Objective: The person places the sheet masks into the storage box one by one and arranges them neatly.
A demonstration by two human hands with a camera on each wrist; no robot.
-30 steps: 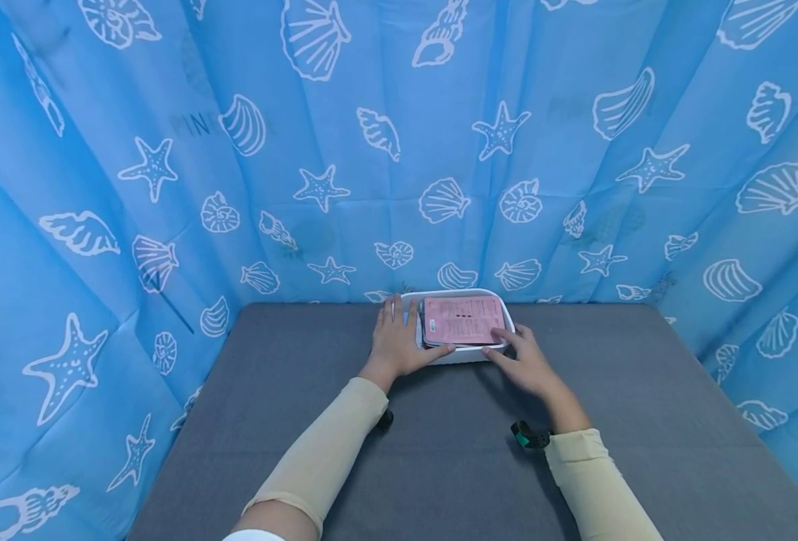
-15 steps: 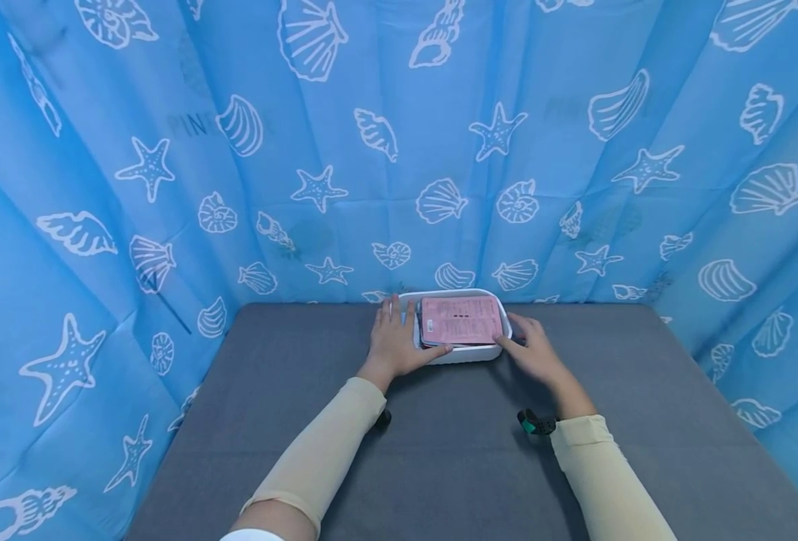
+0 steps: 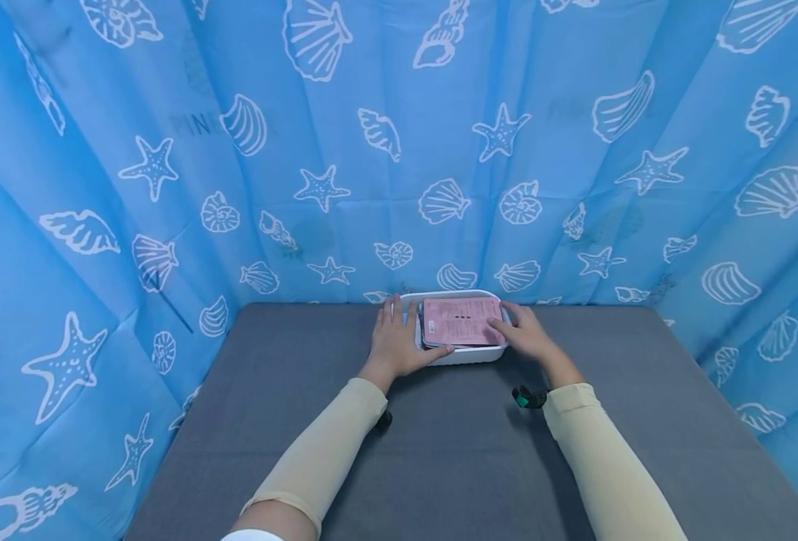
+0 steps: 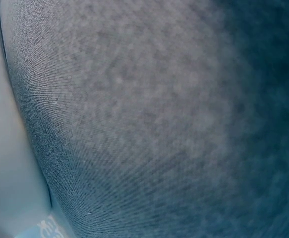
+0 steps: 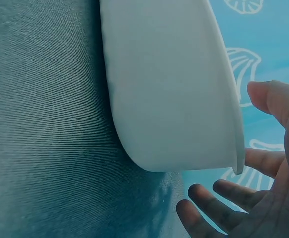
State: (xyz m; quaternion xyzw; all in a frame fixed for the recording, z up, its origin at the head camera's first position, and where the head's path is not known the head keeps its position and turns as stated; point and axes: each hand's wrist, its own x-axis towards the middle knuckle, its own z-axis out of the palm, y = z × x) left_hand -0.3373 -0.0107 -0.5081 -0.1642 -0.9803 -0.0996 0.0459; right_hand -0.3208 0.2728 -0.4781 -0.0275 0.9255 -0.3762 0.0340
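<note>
A white plastic bin stands at the table's far edge. Inside lies a flat pink rectangle with small print and a white label, perhaps a booklet, on top of other thin items. My left hand rests at the bin's left end, fingers fairly straight over the rim and thumb along the front. At the right end is my right hand, its thumb over the pink rectangle's right side. The right wrist view shows its relaxed, spread fingers around the bin's corner, gripping nothing. The left wrist view hides the left fingers.
Grey cloth covers the table. A blue curtain with white shell and starfish prints hangs right behind the bin. A dark band with a green part sits at my right wrist.
My right hand draws back from the pink rectangle to the bin's right end, then comes in again, thumb over the rectangle. The left hand and the bin stay nearly still.
</note>
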